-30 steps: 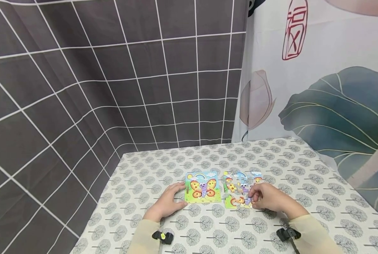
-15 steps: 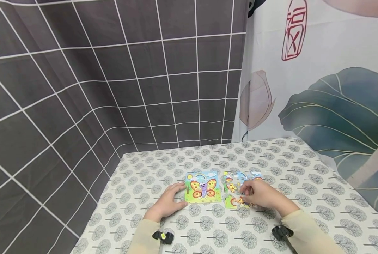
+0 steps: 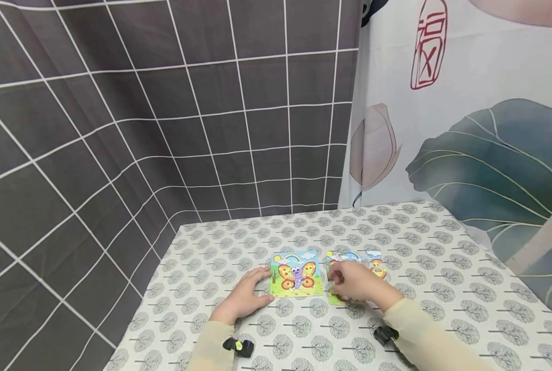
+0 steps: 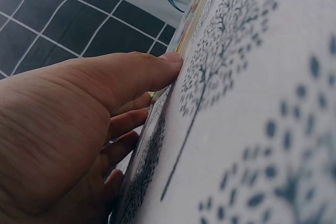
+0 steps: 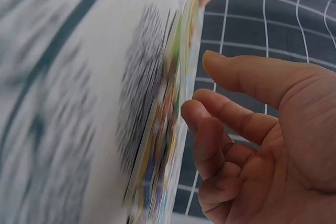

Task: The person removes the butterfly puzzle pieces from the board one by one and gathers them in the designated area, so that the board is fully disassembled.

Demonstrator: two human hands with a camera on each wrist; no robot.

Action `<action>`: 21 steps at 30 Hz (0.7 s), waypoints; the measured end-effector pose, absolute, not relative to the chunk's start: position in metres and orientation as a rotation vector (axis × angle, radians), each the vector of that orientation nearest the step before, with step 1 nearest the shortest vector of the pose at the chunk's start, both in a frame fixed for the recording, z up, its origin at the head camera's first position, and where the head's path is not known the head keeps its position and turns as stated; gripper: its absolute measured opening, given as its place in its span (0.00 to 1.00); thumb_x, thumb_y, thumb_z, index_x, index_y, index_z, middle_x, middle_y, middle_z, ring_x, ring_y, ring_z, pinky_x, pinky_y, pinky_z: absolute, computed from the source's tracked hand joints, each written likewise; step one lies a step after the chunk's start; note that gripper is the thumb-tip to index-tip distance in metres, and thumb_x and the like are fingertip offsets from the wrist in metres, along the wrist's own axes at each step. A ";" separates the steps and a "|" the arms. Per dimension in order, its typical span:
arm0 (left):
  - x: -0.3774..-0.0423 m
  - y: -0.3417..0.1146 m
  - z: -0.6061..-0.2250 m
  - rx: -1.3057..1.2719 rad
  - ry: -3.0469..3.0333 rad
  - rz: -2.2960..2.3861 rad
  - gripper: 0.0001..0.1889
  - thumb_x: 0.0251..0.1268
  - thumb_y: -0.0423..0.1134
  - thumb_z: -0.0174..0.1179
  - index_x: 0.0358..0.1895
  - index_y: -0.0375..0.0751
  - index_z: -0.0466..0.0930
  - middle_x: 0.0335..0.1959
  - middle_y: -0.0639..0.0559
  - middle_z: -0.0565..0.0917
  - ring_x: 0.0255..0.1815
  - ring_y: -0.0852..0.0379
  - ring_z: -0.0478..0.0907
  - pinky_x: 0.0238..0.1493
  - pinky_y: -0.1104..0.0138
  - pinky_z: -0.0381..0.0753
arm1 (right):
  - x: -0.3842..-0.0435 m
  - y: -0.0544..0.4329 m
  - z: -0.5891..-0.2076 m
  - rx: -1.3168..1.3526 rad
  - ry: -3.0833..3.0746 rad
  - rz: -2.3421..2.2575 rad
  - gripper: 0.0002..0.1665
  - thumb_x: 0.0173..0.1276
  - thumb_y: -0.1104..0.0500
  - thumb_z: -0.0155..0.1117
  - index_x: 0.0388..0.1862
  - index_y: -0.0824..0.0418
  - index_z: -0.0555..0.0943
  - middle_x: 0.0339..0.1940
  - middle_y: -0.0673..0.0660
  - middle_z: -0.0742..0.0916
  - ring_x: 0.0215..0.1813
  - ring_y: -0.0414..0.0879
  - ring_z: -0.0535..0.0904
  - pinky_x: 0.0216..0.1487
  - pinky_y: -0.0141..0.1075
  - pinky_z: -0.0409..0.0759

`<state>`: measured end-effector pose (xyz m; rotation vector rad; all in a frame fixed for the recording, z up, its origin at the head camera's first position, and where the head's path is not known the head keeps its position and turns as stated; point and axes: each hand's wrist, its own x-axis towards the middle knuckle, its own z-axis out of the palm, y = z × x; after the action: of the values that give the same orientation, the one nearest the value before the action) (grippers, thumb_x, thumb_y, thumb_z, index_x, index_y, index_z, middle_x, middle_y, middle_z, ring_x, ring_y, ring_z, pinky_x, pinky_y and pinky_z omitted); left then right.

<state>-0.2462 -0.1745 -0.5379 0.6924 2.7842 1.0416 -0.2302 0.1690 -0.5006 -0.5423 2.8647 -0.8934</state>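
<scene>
A square butterfly picture puzzle (image 3: pixel 297 274) lies whole on the patterned cloth. My left hand (image 3: pixel 243 297) rests at its left side with relaxed fingers; the thumb touches the cloth by the puzzle's edge in the left wrist view. To the right is a second butterfly puzzle (image 3: pixel 377 268) in separated pieces. My right hand (image 3: pixel 356 281) hovers over the left part of it, hiding much of the middle and lower pieces. In the right wrist view the right hand's fingers (image 5: pixel 210 145) are loosely bent, thumb apart from them, with nothing visible between.
A white cloth (image 3: pixel 322 335) printed with grey trees covers the table. A dark checked curtain (image 3: pixel 239 129) stands behind and to the left, and a pale curtain (image 3: pixel 396 129) with leaf prints on the right. Both wrists carry black straps (image 3: pixel 239 347).
My right hand has moved left across the separated puzzle, from its lower right pieces to its left side, uncovering pieces on the right. My left hand has stayed put.
</scene>
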 end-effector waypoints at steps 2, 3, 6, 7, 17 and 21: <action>-0.246 -0.175 -0.539 0.689 2.781 1.044 0.36 0.63 0.47 0.73 0.74 0.43 0.73 0.79 0.52 0.68 0.81 0.44 0.60 0.81 0.42 0.57 | -0.232 0.160 -0.501 -0.550 2.859 -0.891 0.15 0.60 0.60 0.80 0.45 0.58 0.86 0.26 0.44 0.80 0.25 0.39 0.76 0.38 0.38 0.79; -0.246 -0.175 -0.539 0.691 2.779 1.049 0.36 0.63 0.47 0.73 0.74 0.43 0.73 0.79 0.51 0.68 0.81 0.43 0.60 0.81 0.42 0.57 | -0.233 0.156 -0.501 -0.555 2.850 -0.899 0.16 0.59 0.61 0.80 0.46 0.59 0.86 0.26 0.44 0.80 0.25 0.39 0.77 0.38 0.39 0.79; -0.247 -0.176 -0.540 0.690 2.783 1.038 0.37 0.63 0.47 0.73 0.74 0.44 0.73 0.80 0.52 0.68 0.81 0.44 0.59 0.81 0.42 0.57 | -0.235 0.145 -0.500 -0.579 2.816 -0.921 0.19 0.58 0.61 0.81 0.49 0.60 0.86 0.26 0.45 0.80 0.27 0.41 0.76 0.36 0.39 0.79; -0.247 -0.176 -0.540 0.691 2.785 1.037 0.37 0.63 0.47 0.73 0.74 0.45 0.73 0.80 0.52 0.68 0.81 0.44 0.59 0.81 0.42 0.56 | -0.236 0.143 -0.500 -0.584 2.805 -0.929 0.20 0.57 0.61 0.81 0.49 0.61 0.86 0.27 0.46 0.81 0.27 0.41 0.75 0.35 0.38 0.79; -0.247 -0.176 -0.539 0.689 2.769 1.052 0.37 0.63 0.47 0.73 0.74 0.44 0.73 0.79 0.51 0.68 0.81 0.43 0.59 0.81 0.41 0.57 | -0.242 0.127 -0.503 -0.506 2.722 -0.947 0.33 0.54 0.63 0.81 0.62 0.63 0.84 0.26 0.50 0.78 0.17 0.40 0.69 0.15 0.32 0.71; -0.247 -0.175 -0.538 0.685 2.773 1.051 0.37 0.63 0.48 0.73 0.74 0.44 0.73 0.79 0.51 0.68 0.81 0.43 0.59 0.81 0.41 0.56 | -0.244 0.125 -0.504 -0.498 2.756 -0.906 0.33 0.53 0.63 0.82 0.60 0.62 0.85 0.25 0.50 0.78 0.18 0.40 0.69 0.16 0.33 0.70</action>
<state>-0.2467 -0.1751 -0.5377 0.6847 2.7727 1.0513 -0.2441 0.1252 -0.5043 -0.4984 2.7556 -0.9055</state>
